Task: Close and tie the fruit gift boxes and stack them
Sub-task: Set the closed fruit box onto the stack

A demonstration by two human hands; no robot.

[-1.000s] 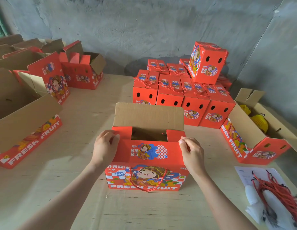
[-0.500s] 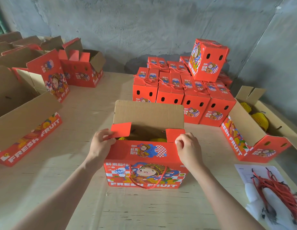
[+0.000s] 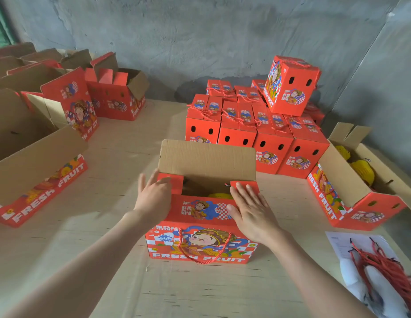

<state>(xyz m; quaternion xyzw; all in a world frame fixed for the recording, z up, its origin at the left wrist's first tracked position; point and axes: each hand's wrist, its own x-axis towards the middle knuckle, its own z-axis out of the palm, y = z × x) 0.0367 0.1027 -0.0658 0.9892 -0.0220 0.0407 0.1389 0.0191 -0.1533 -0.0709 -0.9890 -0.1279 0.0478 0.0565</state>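
Progress is partial, as I judge it. Many closed boxes [image 3: 246,134], tied with red cord, stand in a block at the far side of the bench [image 3: 108,226], and one tilted box [image 3: 289,86] sits on top of them. Several open boxes [image 3: 39,184] wait at the left and one open box [image 3: 360,203] at the right, so much work is left.

The gift box [image 3: 200,239] in hand stands in the middle, near the front edge, not yet closed. Its brown rear flap [image 3: 206,159] is upright and yellow fruit [image 3: 219,195] shows inside. The left grip [image 3: 154,196] and the right grip [image 3: 251,212] are both open, with straight fingers lying on the small red side flaps [image 3: 176,181]. This box is red cardboard with a cartoon figure, the words FRESH FRUIT and a rope handle [image 3: 201,262]. Loose red cords [image 3: 388,269] lie at the right.
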